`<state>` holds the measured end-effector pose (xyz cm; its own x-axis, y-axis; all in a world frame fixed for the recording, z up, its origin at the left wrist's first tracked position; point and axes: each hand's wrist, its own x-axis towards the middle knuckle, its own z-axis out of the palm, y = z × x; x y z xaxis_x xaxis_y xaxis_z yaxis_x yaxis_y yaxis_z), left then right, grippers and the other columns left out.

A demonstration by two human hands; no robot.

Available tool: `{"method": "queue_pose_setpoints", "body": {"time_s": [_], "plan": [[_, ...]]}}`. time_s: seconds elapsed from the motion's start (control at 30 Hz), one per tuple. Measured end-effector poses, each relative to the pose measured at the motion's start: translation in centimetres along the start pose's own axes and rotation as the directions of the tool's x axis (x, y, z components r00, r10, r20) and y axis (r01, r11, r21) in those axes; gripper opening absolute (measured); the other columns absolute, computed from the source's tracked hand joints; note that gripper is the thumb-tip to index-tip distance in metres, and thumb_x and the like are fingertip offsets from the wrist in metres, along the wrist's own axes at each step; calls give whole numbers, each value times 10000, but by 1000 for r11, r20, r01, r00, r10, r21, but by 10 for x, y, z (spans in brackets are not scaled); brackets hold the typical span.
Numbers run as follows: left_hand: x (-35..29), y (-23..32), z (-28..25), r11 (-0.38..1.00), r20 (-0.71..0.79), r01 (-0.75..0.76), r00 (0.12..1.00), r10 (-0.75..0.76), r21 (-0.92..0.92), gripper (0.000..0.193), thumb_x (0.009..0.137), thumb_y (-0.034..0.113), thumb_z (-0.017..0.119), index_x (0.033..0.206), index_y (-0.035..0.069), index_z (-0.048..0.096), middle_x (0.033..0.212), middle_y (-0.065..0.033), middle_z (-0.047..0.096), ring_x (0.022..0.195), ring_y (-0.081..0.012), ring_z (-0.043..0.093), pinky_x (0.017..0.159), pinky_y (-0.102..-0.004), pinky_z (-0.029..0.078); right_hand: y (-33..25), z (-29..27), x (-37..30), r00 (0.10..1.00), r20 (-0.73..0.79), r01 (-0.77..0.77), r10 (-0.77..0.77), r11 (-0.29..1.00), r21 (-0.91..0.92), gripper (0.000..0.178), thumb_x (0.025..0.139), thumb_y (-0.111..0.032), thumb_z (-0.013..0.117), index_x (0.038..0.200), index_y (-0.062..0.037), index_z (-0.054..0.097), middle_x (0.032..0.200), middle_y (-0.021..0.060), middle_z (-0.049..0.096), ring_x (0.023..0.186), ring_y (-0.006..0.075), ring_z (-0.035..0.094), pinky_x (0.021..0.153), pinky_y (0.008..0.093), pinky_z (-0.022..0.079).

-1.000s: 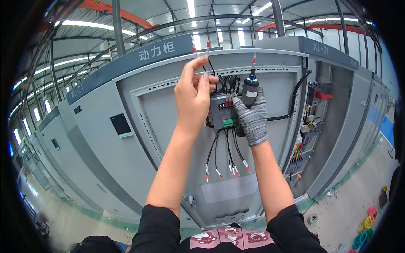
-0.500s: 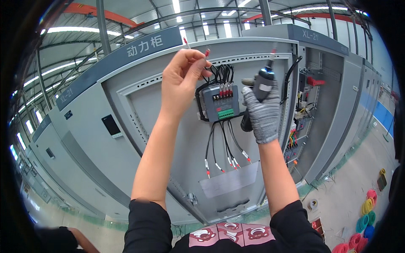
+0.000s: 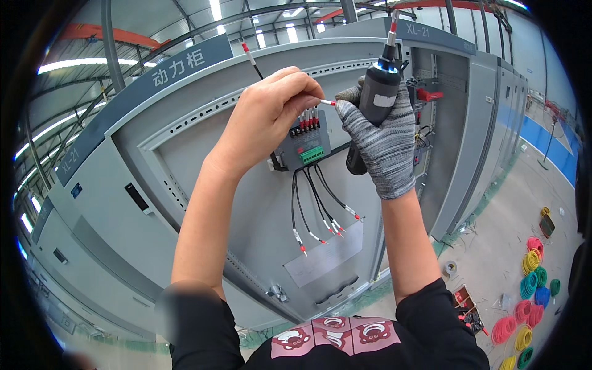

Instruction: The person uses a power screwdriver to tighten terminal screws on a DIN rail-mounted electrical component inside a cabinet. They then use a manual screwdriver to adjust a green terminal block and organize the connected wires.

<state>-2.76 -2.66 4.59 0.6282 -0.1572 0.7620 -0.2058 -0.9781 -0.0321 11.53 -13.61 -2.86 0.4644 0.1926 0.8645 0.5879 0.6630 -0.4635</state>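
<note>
My bare left hand (image 3: 268,117) pinches a wire (image 3: 327,102) with a white sleeve and red tip, which points right. A second red-tipped wire (image 3: 248,53) sticks up behind that hand. My right hand (image 3: 388,135), in a grey knit glove, grips a dark cordless screwdriver (image 3: 381,92) with its bit upward. The gloved thumb is at the wire's tip; whether it touches cannot be told. Behind the hands, a grey electrical module (image 3: 319,132) with red-sleeved wires on top and a green terminal block (image 3: 311,154) is mounted on a cabinet panel, partly hidden by my left hand.
Several black wires (image 3: 317,200) with red tips hang below the module. The open grey cabinet (image 3: 425,203) holds more components at right. Coloured wire coils (image 3: 528,285), a tape roll (image 3: 451,267) and a parts box (image 3: 467,308) lie on the floor at lower right.
The pinched wire's tip has swung from upward to pointing right. My gloved hand with the screwdriver has come closer to my left hand. The whole view has shifted somewhat.
</note>
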Motion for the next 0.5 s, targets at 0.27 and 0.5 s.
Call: {"method": "queue_pose_setpoints", "body": {"time_s": [0.27,0.5], "plan": [[-32,-2,20,709,-131,298,866,-482,-640,231,978,124,593,1165,-8,621,1007,-88,684,847,-125,662,775,-237,543,1,0,-11,976,-98,-182,195,975,127,367,826,-53,778,1122,-44,562,864,55,667,721,116,661,642,250,561],[-35,5,54,120,182,291,818,-546,-949,289,990,212,615,1173,-12,627,975,-66,683,775,-64,620,652,-187,515,11,11,-27,895,-124,-332,430,823,460,319,850,-33,750,1095,-46,546,830,57,646,641,130,633,560,234,523]]}}
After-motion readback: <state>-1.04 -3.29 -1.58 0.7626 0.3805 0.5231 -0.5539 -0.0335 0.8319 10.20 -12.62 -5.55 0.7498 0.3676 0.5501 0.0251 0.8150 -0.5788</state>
